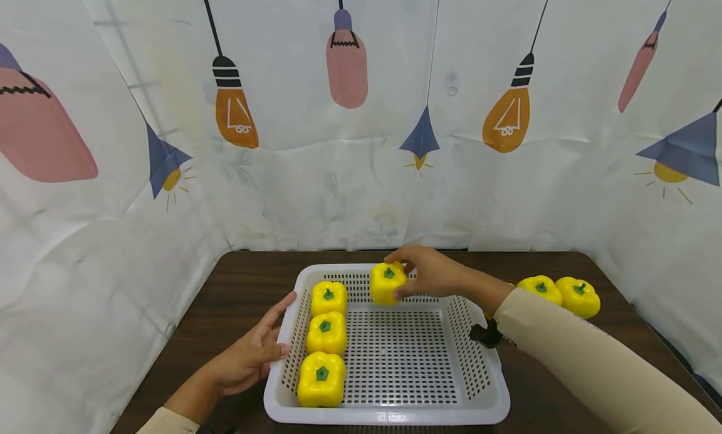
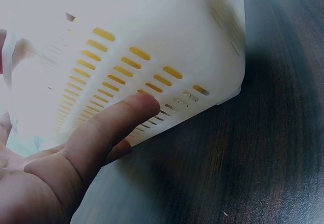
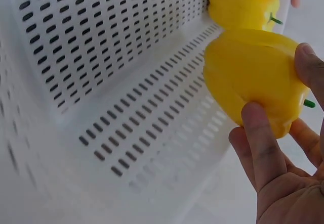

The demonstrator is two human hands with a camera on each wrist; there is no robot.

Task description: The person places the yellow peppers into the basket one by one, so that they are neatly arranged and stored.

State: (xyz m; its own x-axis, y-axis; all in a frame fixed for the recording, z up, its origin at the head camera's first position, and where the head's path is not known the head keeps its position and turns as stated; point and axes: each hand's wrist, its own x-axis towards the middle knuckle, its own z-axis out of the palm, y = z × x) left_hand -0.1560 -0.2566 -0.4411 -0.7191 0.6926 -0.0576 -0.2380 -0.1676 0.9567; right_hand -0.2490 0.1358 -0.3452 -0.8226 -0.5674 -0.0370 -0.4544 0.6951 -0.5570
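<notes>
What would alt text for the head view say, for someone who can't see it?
A right hand holds a yellow bell pepper near the far wall of a white perforated basket, while the left hand touches the basket's left side. Three more peppers line that side inside; others sit on the dark table to the right.

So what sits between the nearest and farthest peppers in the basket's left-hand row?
Another yellow pepper, the middle one of three, as the head view shows.
</notes>
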